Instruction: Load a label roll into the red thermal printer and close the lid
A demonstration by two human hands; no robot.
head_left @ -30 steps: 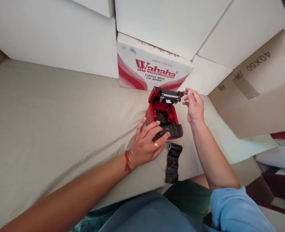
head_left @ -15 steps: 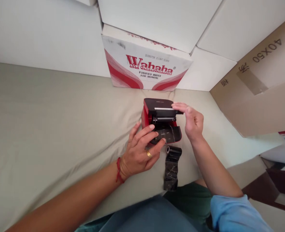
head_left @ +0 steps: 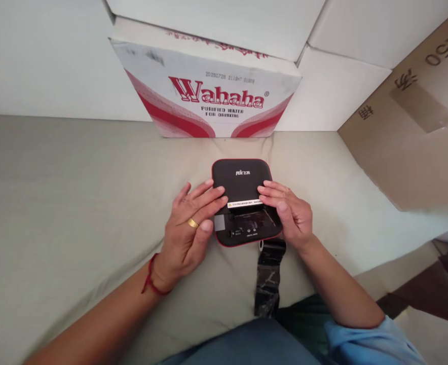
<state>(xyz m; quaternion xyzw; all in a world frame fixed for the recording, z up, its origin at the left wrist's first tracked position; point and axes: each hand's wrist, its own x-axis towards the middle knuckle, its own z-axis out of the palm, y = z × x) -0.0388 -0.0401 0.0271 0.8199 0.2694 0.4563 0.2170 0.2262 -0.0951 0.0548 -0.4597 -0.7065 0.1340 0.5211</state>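
Note:
A small black printer with a red rim [head_left: 243,185] sits on the beige sheet, its lid down. My left hand [head_left: 188,230] rests against the printer's left side, fingers stretched flat over the lid's edge, a gold ring on one finger. My right hand [head_left: 288,215] lies on the right side, fingers flat on the lid near a white label strip. Just below the printer a black film strip with a small roll [head_left: 268,274] trails toward my lap.
A red-and-white Wahaha water carton [head_left: 209,96] stands right behind the printer. White boxes [head_left: 334,96] line the back, and a brown cardboard box [head_left: 410,126] leans in at the right. The beige sheet [head_left: 64,203] spreads out to the left.
The printer's raised lid has come down and is now closed. My right hand moved from the lid's upper edge down onto the top. The camera view moved closer.

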